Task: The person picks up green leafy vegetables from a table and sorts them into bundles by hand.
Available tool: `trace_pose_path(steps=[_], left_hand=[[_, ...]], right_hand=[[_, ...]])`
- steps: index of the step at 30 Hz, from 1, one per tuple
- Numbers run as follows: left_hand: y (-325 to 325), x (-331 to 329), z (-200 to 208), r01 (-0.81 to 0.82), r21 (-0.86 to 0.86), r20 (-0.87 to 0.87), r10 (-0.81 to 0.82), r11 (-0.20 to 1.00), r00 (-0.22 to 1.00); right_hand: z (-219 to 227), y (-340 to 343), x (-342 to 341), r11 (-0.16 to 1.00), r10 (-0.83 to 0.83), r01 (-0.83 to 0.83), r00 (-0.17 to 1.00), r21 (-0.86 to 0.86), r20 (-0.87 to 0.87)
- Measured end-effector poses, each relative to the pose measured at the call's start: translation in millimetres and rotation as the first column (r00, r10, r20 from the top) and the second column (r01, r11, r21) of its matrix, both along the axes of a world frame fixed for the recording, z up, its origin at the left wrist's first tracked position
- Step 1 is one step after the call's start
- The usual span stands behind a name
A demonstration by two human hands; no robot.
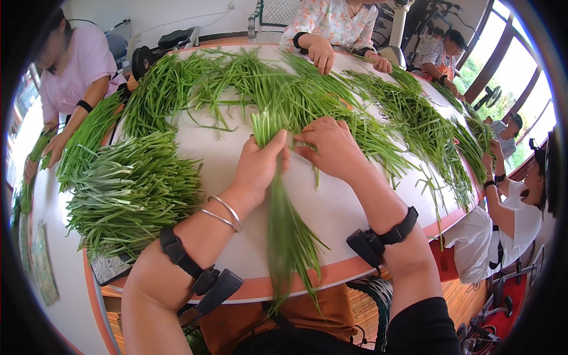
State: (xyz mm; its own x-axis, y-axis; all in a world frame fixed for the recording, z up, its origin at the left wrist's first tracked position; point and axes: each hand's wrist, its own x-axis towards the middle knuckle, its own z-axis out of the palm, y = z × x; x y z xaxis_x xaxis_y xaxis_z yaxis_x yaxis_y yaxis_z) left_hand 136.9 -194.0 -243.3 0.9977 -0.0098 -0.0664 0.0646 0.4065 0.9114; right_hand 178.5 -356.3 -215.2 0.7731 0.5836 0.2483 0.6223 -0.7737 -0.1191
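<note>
A bundle of long green garlic chives (pixel 283 222) is gripped in my left hand (pixel 260 163), its pale cut ends pointing up and away from me. The leaves trail down past the table's near edge, a little blurred. Beside the bundle, my right hand (pixel 330 145) has its thumb and fingers pinched together close to the left thumb. What those fingers hold, if anything, is too small to make out. Loose chives (pixel 236 74) lie in a wide heap just beyond both hands. A thick stack of chives (pixel 139 186), pale ends showing, rests left of my left forearm.
The white table (pixel 231 266) has a curved orange-pink edge. More chives (pixel 414 118) spread along its right side. Several people work around it: one at the left (pixel 83 71), one across (pixel 331 26), others at the right. Black strapped devices (pixel 204 281) sit on my forearms.
</note>
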Motion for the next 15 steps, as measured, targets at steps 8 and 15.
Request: trace_pose_path(steps=[8,15], left_hand=[[-0.1,1.2,-1.6,0.013,0.021,-0.012,-0.012,1.0,1.0],[0.6,-0.2,-0.2,0.008,0.019,-0.013,-0.008,1.0,1.0]], right_hand=[[-3.3,-19.5,21.0,0.973,-0.177,0.138,0.962,0.187,0.209],[9.6,-28.1,24.6,0.725,-0.223,0.14,0.974,0.674,0.039]])
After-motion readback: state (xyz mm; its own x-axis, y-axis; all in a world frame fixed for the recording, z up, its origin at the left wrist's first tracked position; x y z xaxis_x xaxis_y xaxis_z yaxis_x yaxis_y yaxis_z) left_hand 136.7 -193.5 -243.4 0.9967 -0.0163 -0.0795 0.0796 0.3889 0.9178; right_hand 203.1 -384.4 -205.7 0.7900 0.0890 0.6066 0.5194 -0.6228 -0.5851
